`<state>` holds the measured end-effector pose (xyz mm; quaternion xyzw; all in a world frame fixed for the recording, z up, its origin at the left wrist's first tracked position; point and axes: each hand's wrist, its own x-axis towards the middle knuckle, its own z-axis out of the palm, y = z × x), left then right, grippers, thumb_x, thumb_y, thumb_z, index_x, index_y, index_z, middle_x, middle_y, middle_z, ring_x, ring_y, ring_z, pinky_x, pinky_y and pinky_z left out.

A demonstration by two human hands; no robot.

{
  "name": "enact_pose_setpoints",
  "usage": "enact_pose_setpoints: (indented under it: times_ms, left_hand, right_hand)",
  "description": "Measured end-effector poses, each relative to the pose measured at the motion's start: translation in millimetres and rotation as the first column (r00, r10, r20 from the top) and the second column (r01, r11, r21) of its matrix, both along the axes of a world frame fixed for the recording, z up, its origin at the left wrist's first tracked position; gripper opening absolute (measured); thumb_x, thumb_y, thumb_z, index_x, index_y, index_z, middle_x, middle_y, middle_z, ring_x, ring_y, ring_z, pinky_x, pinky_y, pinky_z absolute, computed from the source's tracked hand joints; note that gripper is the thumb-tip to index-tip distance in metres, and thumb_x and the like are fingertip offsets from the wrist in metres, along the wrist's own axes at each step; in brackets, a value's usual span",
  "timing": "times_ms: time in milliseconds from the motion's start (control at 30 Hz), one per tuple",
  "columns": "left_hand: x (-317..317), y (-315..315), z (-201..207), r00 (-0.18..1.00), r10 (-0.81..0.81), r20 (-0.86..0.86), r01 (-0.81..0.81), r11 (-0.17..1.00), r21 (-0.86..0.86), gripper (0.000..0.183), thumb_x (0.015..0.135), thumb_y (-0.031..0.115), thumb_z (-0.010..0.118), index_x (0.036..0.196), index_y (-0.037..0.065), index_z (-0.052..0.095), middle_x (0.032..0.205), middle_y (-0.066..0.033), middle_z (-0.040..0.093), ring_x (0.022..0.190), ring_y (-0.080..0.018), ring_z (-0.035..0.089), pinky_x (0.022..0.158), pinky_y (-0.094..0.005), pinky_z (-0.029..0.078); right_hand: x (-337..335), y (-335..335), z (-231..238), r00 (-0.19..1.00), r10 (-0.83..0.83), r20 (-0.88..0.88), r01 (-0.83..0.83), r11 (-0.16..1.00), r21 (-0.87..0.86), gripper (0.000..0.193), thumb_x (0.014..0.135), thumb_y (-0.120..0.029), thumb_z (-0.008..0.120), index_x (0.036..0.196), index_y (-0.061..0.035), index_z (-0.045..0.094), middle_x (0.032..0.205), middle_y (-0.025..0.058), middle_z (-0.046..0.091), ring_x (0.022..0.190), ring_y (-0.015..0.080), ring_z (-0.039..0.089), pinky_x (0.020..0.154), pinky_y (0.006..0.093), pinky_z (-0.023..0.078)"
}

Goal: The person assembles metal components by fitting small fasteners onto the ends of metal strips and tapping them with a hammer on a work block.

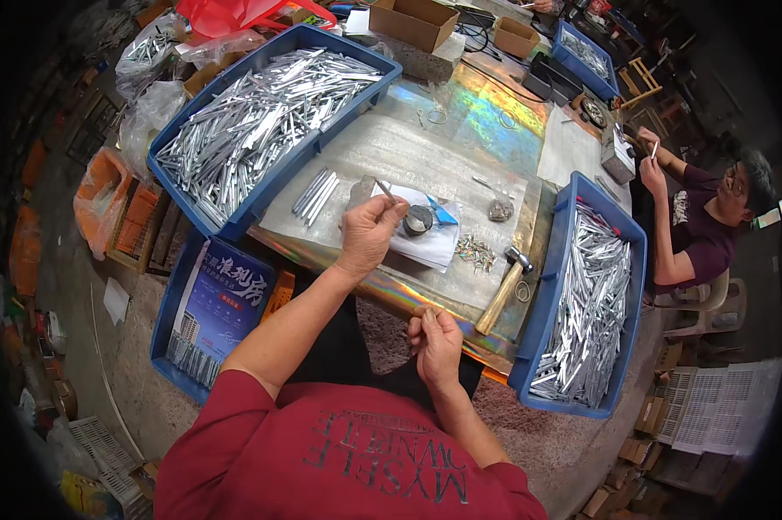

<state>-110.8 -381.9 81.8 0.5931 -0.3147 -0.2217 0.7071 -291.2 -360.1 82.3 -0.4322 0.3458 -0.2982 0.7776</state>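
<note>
Over the table, my left hand [372,232] pinches a thin metal rod [383,187] between thumb and fingers. Lower down, by the table's front edge, is my right hand [435,343], its fingers pressed together; what they hold, if anything, is too small to make out. A small black round pot [418,220] stands beside the left hand on white paper [430,255] with a blue patch. Right of the paper lies a loose heap of tiny metal parts [476,252]. Several silver rods [317,198] lie side by side left of my left hand.
A wooden-handled hammer [505,292] lies at the table's right. Blue bins of metal rods stand at the left [311,139] and right [623,325]. Below the left bin is another blue bin [167,334] with a printed sheet. A person [707,208] sits at the right, hands raised.
</note>
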Motion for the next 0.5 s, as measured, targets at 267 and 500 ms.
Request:
enact_pose_setpoints:
  times_ms: [267, 500]
  left_hand:
    - [1.6, -3.6, -0.7, 0.993, 0.032, 0.114, -0.033, 0.999, 0.006, 0.012, 0.079, 0.013, 0.057, 0.081, 0.001, 0.059, 0.061, 0.0029, 0.051, 0.053, -0.0023, 0.043, 0.046, -0.0161, 0.035]
    - [0.8, -4.1, 1.0, 0.989, 0.039, 0.141, -0.040, 0.999, 0.008, 0.012, 0.078, 0.012, 0.057, 0.080, 0.001, 0.059, 0.060, 0.0028, 0.051, 0.053, -0.0024, 0.043, 0.046, -0.0165, 0.036]
  right_hand:
    - [-1.1, 0.2, 0.4, 1.000, -0.019, -0.018, 0.020, 0.999, 0.039, 0.018, 0.086, -0.015, 0.042, 0.085, -0.0006, 0.052, 0.063, 0.0005, 0.048, 0.054, 0.0051, 0.041, 0.049, 0.0165, 0.032]
    - [-2.4, 0.4, 1.1, 0.999, -0.036, -0.018, 0.037, 0.998, 0.042, 0.017, 0.086, -0.015, 0.043, 0.084, -0.0010, 0.052, 0.062, 0.0005, 0.048, 0.054, 0.0052, 0.040, 0.048, 0.0165, 0.032]
